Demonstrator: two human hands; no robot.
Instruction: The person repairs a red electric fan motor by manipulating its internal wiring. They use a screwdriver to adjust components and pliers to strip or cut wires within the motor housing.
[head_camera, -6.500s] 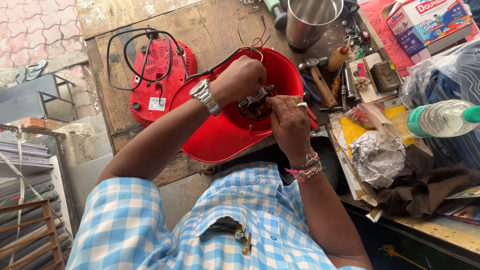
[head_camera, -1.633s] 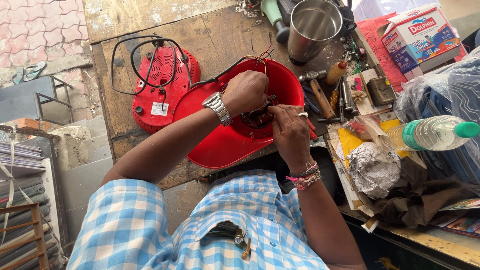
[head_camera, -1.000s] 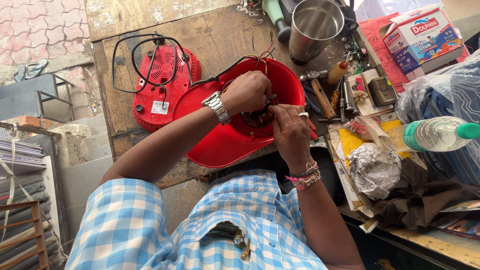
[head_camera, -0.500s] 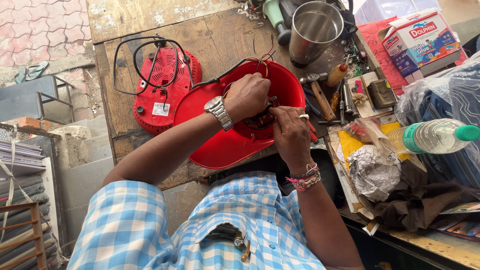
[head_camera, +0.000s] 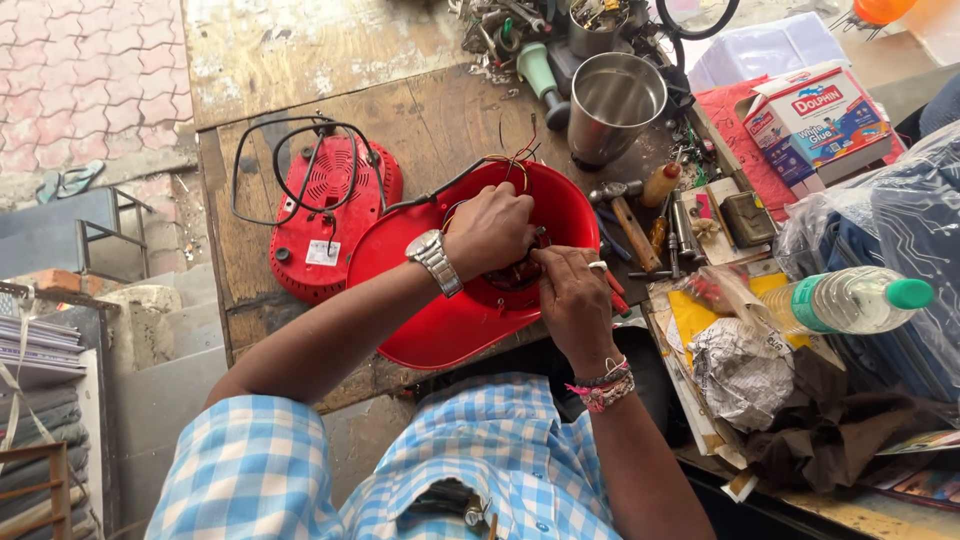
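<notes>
A red plastic appliance housing (head_camera: 430, 320) lies open side up on the wooden workbench (head_camera: 300, 60). My left hand (head_camera: 490, 228), with a metal watch on the wrist, reaches into its middle and grips the dark motor part (head_camera: 515, 275) there. My right hand (head_camera: 575, 300), with a ring and thread bracelets, pinches the same part from the right. Thin coloured wires (head_camera: 505, 160) rise from the housing's far rim. The housing's red base plate (head_camera: 325, 210) lies to the left with a black cord (head_camera: 270, 150) looped over it.
A steel cup (head_camera: 612, 105), a hammer (head_camera: 625, 205), screwdrivers and small tools crowd the bench to the right. A cardboard box (head_camera: 815, 115), a plastic bottle (head_camera: 850, 300), crumpled paper (head_camera: 740, 370) and a plastic bag lie further right. Paved ground and a bench are at left.
Both hands stay inside the red housing on the motor part, with small shifts of the fingers. The view has tilted slightly, showing more of the bench's far end.
</notes>
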